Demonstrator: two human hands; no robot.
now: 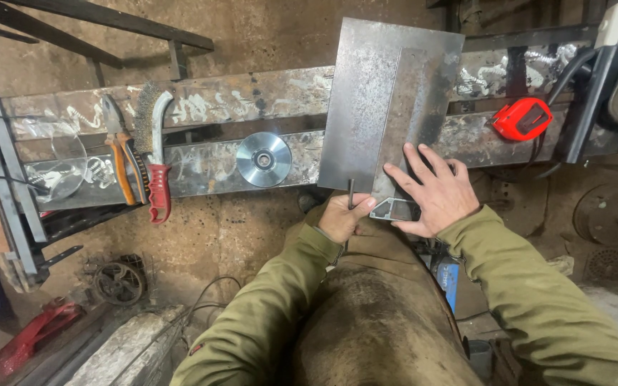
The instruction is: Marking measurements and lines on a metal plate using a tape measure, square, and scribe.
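**Steel plate pinned flat, scriber at its near edge**

The steel plate [388, 100] lies across the two rails of the workbench [209, 168], its near edge hanging out over the person's lap. It looks rigid and weighty, bare grey metal with scale and a darker band down the right half; the surface is likely slick and the cut edges sharp, so flat palm pressure or a grip on the long sides, away from the corners, seems the safe hold. On the near edge sits a small metal square [393, 209], and the right hand [434, 194] presses down on it and the plate, fingers spread wide. The left hand [341, 216] is closed round a thin dark scriber [350, 193], pinched upright with its end on the plate.

Further left on the bench: a grooved pulley wheel [264, 159], a red-handled wire brush [156, 154], orange-handled pliers [124, 154]. Off right, a red tape measure [523, 119].
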